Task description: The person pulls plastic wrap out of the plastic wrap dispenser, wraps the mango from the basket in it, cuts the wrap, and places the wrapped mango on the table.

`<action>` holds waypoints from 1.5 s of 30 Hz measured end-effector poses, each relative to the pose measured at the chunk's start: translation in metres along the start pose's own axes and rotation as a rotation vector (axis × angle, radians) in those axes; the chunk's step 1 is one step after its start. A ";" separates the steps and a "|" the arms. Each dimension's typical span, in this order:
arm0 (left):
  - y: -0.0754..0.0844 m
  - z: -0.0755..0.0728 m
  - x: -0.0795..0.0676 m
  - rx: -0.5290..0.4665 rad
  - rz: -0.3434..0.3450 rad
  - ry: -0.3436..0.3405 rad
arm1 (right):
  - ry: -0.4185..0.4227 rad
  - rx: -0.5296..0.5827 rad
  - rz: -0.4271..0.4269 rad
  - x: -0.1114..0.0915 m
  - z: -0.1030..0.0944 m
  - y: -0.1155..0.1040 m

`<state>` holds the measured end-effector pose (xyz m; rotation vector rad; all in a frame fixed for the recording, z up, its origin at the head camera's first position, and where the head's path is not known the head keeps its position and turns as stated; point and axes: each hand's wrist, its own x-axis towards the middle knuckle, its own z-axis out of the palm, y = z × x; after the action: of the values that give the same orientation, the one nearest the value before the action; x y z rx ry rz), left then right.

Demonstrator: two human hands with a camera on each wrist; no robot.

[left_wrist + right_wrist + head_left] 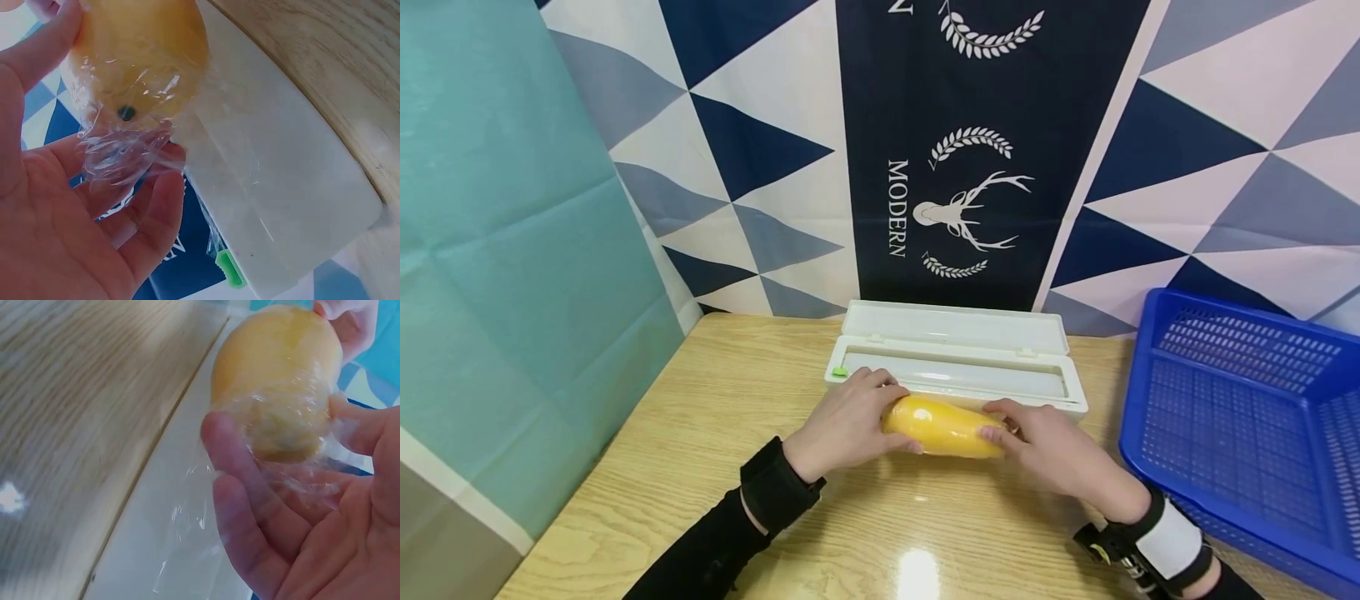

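A smooth yellow mango (946,426), wrapped in clear cling film (134,147), lies across both hands just in front of a white cling film dispenser (951,367). My left hand (852,421) grips its left end, thumb on the near side and fingers at the far side. Loose film gathers around a small dark spot at that end in the left wrist view. At the other end, my right hand (1051,450) holds the mango between thumb and fingers. Film bunches by the right palm in the right wrist view. The dispenser's lid stands open, with a green slider (840,372) at its left.
A blue plastic basket (1157,417) stands at the right on the wood-grain table (715,392). Patterned cloth (760,150) hangs right behind the dispenser. A turquoise sheet (512,233) borders the table's left side.
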<state>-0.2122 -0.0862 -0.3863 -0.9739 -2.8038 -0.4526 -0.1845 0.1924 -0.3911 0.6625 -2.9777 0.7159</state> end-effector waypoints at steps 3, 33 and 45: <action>0.000 -0.001 0.001 -0.034 -0.006 -0.007 | 0.039 -0.025 0.028 0.000 0.000 -0.001; 0.003 0.004 0.003 0.140 0.249 0.208 | 0.232 -0.043 -0.118 -0.003 0.000 -0.007; 0.010 0.011 0.002 0.169 0.244 0.261 | 0.271 -0.113 -0.121 -0.003 0.008 -0.003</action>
<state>-0.2072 -0.0738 -0.3942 -1.1109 -2.4099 -0.2818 -0.1801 0.1878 -0.3972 0.6721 -2.6825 0.5731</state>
